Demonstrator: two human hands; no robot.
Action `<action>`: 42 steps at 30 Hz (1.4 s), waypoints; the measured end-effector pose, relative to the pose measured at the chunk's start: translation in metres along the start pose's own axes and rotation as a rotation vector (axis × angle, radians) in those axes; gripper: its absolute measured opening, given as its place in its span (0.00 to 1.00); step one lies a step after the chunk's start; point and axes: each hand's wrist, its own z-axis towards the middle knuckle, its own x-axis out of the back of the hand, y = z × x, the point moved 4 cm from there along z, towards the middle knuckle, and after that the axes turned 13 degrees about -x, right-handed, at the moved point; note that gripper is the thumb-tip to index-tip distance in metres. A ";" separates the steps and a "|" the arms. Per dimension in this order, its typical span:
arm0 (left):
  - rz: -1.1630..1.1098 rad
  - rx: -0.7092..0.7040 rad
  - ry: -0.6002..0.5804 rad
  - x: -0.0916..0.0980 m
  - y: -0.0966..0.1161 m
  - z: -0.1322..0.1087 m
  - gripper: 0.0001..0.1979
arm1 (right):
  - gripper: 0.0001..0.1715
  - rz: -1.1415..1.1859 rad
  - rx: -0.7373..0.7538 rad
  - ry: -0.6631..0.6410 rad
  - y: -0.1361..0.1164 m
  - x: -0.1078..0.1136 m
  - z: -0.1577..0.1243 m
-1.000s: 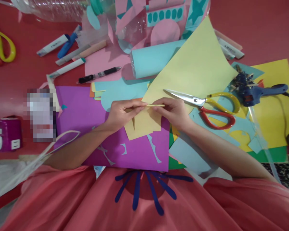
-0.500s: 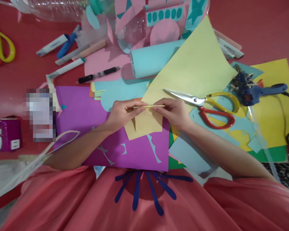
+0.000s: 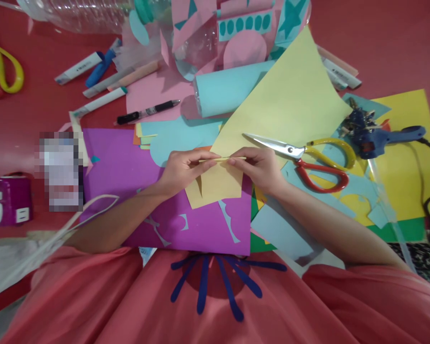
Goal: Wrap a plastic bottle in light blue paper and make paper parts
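A piece of pale yellow paper (image 3: 220, 184) is pinched along its upper edge, which looks folded over into a narrow strip. My left hand (image 3: 181, 167) grips that edge between thumb and fingers. On the other end, my right hand (image 3: 260, 165) pinches it the same way, the fingertips of both hands close together. The lower part of the paper hangs toward me above a purple sheet (image 3: 118, 162). Scissors (image 3: 297, 157) with one yellow and one red handle lie just right of my right hand, on a larger pale yellow sheet (image 3: 286, 91).
A blue glue gun (image 3: 372, 138) with its cord lies at the right over yellow and green sheets. A light-blue wrapped cylinder (image 3: 229, 88), a black pen (image 3: 146, 112) and several markers (image 3: 80, 67) are beyond my hands. A purple box (image 3: 9, 200) sits at the left.
Almost nothing differs. Both hands keep their pinch on the paper, with only a very slight shift of the right fingers.
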 end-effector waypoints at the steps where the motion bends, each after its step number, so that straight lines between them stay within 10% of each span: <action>1: -0.003 0.006 0.001 0.000 0.000 0.000 0.19 | 0.17 -0.001 0.001 -0.005 0.000 0.000 0.000; 42: -0.136 0.059 0.066 0.002 -0.004 -0.001 0.14 | 0.15 -0.001 0.009 -0.011 -0.003 -0.001 -0.001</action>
